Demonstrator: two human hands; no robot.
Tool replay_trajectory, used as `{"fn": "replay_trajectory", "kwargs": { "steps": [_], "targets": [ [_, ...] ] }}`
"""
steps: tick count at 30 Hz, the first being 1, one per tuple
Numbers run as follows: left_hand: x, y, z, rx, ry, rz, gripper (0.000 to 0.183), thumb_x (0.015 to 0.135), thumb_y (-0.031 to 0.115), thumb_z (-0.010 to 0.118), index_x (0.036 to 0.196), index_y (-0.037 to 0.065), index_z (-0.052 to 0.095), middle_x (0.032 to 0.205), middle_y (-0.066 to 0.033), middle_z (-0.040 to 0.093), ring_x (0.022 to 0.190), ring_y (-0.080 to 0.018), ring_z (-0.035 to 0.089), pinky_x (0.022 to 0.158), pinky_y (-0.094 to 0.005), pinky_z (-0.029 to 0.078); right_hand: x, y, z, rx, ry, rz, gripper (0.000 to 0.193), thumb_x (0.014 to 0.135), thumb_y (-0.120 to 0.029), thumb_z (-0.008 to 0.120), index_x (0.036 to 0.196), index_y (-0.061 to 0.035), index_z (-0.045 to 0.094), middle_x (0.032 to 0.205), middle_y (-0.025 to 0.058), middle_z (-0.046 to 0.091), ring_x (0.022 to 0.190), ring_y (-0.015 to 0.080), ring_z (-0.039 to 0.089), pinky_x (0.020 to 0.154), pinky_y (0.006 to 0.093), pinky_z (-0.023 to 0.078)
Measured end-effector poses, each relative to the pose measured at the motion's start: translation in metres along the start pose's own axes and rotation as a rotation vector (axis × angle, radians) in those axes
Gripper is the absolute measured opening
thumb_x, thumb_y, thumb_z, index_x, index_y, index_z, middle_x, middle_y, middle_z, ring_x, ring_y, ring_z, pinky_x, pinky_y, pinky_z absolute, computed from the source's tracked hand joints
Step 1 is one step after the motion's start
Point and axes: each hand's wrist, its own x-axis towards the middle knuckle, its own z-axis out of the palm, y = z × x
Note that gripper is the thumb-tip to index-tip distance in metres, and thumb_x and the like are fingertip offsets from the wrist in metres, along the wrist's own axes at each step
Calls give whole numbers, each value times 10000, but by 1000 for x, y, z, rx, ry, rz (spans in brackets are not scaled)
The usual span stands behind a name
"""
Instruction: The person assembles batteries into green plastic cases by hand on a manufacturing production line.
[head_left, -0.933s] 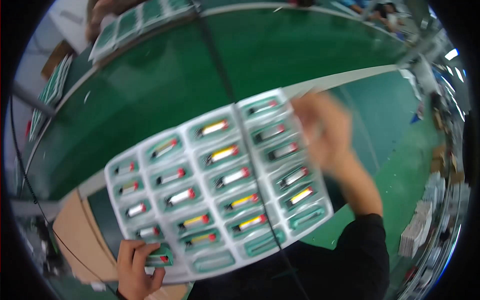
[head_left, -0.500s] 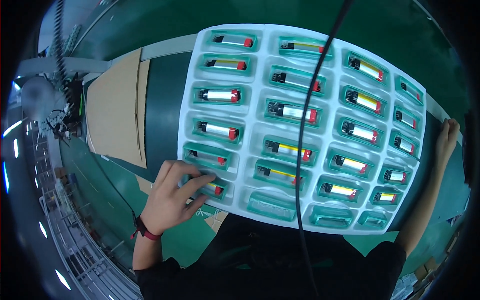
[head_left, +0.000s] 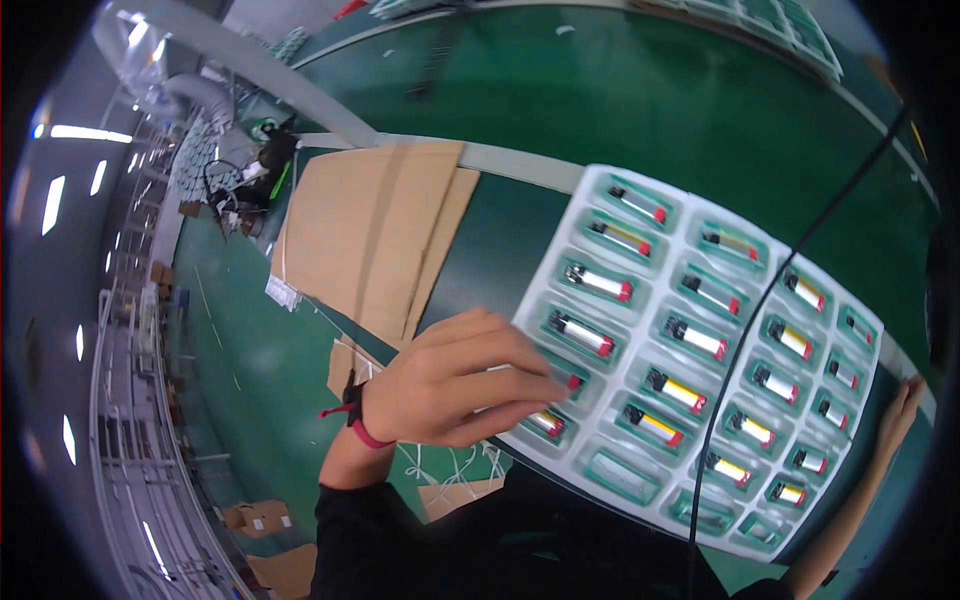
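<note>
My left hand [head_left: 470, 380] hovers over the left edge of a white moulded tray [head_left: 645, 352], fingers bent and loosely apart, with nothing visible in them. Its fingertips cover part of the lower-left pockets. Small silver battery-like cylinders [head_left: 598, 283] with red ends and dark wiry ends lie in most green-tinted pockets; several carry a yellow strip. Along the near edge, a pocket [head_left: 620, 476] in the second column holds no cylinder. At the far right my right hand [head_left: 900, 412] rests by the bench edge, beyond the tray, fingers stretched and holding nothing visible.
Flat brown cardboard [head_left: 365, 230] lies on the dark green bench [head_left: 490, 245] left of the tray. A black cable [head_left: 752, 300] hangs across the view in front of the tray. More trays [head_left: 770, 20] stand at the far top right. Metal racks [head_left: 150, 470] line the left.
My view has swung left, so the tray appears farther right and lower. My left hand has lifted from the lower-left pocket, where a cylinder lies. My right hand stays by the bench edge.
</note>
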Motion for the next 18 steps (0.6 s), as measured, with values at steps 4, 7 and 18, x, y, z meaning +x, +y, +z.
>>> {"fn": "replay_trajectory", "kwargs": {
  "steps": [4,7,18],
  "targets": [
    [33,6,-22,-43,221,277,145,768,99,686,849,-22,691,778,-103,648,656,-233,606,567,-307,482,4,-9,2,-115,-197,138,400,996,-220,446,1349,-35,418,1059,128,596,914,197,568,852,278,439],
    [52,12,-42,-161,413,393,226,711,17,715,932,-24,689,773,-87,615,649,-200,578,516,-283,426,-6,-2,10,-164,-51,-70,423,991,-186,436,1384,-36,390,1108,143,609,966,225,594,868,304,445],
    [-21,28,-108,-30,866,550,455,867,330,483,1251,102,576,1061,-56,513,970,-242,412,895,-403,311,-16,-162,-4,-157,-44,-78,157,801,-123,555,841,26,526,683,193,548,614,321,522,586,420,421]
  ]
}}
